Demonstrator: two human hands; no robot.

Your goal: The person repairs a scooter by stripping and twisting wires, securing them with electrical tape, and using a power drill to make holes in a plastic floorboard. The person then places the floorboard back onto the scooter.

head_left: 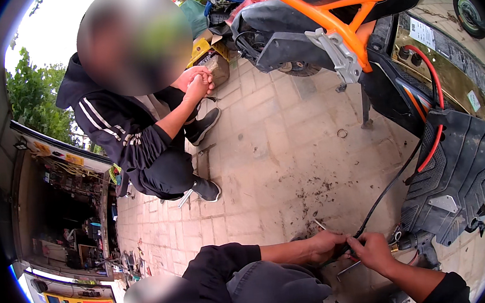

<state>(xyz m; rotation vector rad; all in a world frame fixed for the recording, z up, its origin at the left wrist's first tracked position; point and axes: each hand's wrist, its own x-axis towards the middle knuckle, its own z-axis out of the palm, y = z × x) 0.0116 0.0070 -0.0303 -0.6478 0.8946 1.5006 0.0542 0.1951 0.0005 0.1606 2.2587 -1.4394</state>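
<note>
Near the bottom of the head view, my left hand point(327, 246) and my right hand point(371, 252) are close together, their fingers closed on a black cable point(389, 190) that runs up to the vehicle. A thin metal tool point(348, 268) lies across under my hands; I cannot tell whether either touches it. Just right of my hands is a drill-like power tool point(418, 243). Above it, a black footboard panel point(458, 180) hangs beside an exposed gold battery box point(459, 83) with a red cable point(439, 133).
A person point(128, 143) in a dark jacket squats at the upper left, hands clasped. An orange-framed two-wheeler point(329, 16) fills the upper right. Scattered debris lies on the paving point(265, 149). A cluttered workshop doorway point(59, 217) is at left, a yellow crate point(200, 49) behind the person.
</note>
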